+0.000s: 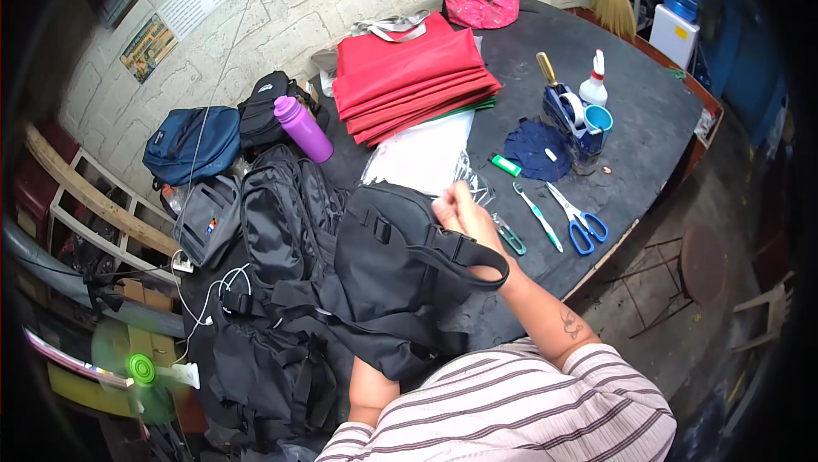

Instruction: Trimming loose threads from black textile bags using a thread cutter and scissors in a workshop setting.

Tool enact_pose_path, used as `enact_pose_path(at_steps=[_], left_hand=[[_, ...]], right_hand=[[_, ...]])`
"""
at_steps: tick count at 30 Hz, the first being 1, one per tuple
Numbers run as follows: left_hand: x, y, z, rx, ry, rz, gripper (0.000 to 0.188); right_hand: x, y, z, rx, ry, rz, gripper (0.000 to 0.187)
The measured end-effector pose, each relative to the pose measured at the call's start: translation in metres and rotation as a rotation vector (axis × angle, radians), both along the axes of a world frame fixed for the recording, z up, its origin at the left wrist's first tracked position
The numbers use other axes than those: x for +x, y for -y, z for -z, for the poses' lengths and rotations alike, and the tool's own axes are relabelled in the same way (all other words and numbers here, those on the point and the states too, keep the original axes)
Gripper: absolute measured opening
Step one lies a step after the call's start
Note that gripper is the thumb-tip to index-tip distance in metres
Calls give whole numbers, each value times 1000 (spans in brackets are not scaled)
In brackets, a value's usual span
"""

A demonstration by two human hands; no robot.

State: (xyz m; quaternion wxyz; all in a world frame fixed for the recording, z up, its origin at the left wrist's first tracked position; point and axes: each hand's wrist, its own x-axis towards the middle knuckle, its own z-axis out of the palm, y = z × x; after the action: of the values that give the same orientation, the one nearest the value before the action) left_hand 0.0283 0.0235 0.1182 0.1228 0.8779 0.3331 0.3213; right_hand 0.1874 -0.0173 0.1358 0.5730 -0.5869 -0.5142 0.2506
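A black bag (375,249) with straps and a buckle stands in front of me at the near edge of the table. My right hand (464,209) is closed at its upper right edge, fingers curled by the buckle, and a black strap loop (477,279) hangs across my right wrist. The left forearm goes in under the bag's lower side; the bag hides my left hand, so its fingers do not show. Just right of my right hand lie a green-handled tool (511,241), a toothbrush (538,217) and blue-handled scissors (579,222).
More black bags (281,215) crowd the left, with a purple bottle (303,129) behind. Stacked red fabric bags (413,79) lie at the back. A tape dispenser (567,113) and spray bottle (595,83) stand back right. A small fan (141,368) is at lower left.
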Motion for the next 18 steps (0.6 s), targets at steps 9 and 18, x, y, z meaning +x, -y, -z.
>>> enact_pose_path(at_steps=[9,18], left_hand=[[18,18,-50,192,-56,-127,29],[1,7,24,250,-53,-136,21]], right_hand=[[18,-3,-19,331,-49,-249,38],[-2,-51,37,391,-47,124,42]])
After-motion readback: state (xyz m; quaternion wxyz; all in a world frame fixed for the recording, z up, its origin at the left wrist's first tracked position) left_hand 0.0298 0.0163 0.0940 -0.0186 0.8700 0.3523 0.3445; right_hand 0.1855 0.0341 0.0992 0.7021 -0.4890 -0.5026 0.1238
